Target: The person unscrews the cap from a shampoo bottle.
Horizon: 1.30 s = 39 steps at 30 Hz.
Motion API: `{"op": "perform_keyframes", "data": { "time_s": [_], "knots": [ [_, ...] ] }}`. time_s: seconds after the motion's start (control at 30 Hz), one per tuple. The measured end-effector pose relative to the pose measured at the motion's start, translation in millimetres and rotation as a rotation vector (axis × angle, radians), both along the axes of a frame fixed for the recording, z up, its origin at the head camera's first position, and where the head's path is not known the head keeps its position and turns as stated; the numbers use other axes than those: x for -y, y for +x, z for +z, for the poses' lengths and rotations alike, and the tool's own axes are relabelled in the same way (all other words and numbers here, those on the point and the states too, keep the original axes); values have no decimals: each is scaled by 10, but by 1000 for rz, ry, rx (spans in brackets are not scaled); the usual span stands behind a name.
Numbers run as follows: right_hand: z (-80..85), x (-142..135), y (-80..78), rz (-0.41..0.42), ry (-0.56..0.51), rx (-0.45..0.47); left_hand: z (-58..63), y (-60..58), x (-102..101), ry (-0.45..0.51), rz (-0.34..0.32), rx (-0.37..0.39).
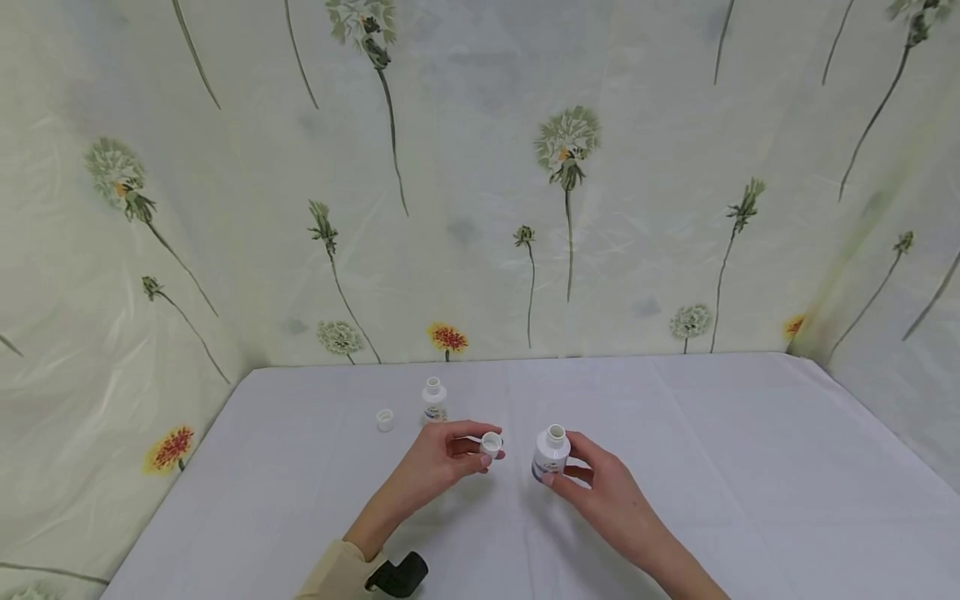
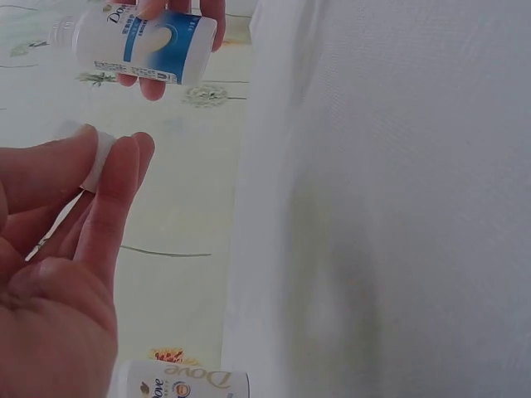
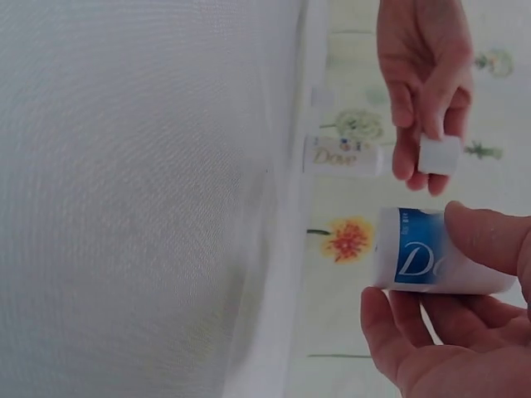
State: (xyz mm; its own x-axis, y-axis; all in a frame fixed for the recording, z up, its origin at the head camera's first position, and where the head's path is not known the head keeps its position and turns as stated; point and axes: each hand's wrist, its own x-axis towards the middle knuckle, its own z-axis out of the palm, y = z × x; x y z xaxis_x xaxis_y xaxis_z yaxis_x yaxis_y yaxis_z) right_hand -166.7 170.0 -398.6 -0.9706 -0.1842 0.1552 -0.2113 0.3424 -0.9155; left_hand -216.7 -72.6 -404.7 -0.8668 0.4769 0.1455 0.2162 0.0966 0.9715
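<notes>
Between thumb and fingers, my left hand (image 1: 442,454) pinches a small white bottle cap (image 1: 491,445), its hollow side facing up toward the head camera. My right hand (image 1: 609,498) grips a white Dove bottle (image 1: 552,454) around its body; the neck is bare and open at the top. In the left wrist view this bottle (image 2: 145,43) shows a blue label and stays upright, held above the table. Cap and bottle are a short gap apart, the cap to the left. The right wrist view shows the same cap (image 3: 440,155) in the left fingers.
A second white Dove bottle (image 1: 433,398), uncapped, stands on the table behind my left hand. Another white cap (image 1: 385,420) lies to its left. A white cloth covers the table (image 1: 750,467); a flower-printed curtain (image 1: 480,183) rises behind it. A black strap piece (image 1: 399,575) sits at my left sleeve.
</notes>
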Motion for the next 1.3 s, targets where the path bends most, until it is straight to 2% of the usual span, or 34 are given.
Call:
{"op": "perform_keyframes", "data": {
  "time_s": [0.2, 0.43, 0.7, 0.9, 1.0, 1.17, 1.3],
  "knots": [
    [-29, -26, -20, 11, -8, -3, -34, -20, -23, -18, 10, -17],
    [-18, -38, -68, 22, -21, -14, -38, -75, -37, -92, 58, -101],
    [-32, -23, -40, -2, -11, 49, -61, -42, -41, -110, 92, -116],
    [-28, -17, -33, -13, 12, 51, 106, 78, -47, -123, 110, -127],
    [-19, -24, -36, -16, 18, 46, 152, 92, -50, -134, 118, -130],
    [-14, -65, -48, -14, 21, 24, 29, 5, -54, -144, 136, -126],
    [-21, -100, -65, -16, 31, 21, -52, -58, -64, -158, 123, -126]
  ]
}}
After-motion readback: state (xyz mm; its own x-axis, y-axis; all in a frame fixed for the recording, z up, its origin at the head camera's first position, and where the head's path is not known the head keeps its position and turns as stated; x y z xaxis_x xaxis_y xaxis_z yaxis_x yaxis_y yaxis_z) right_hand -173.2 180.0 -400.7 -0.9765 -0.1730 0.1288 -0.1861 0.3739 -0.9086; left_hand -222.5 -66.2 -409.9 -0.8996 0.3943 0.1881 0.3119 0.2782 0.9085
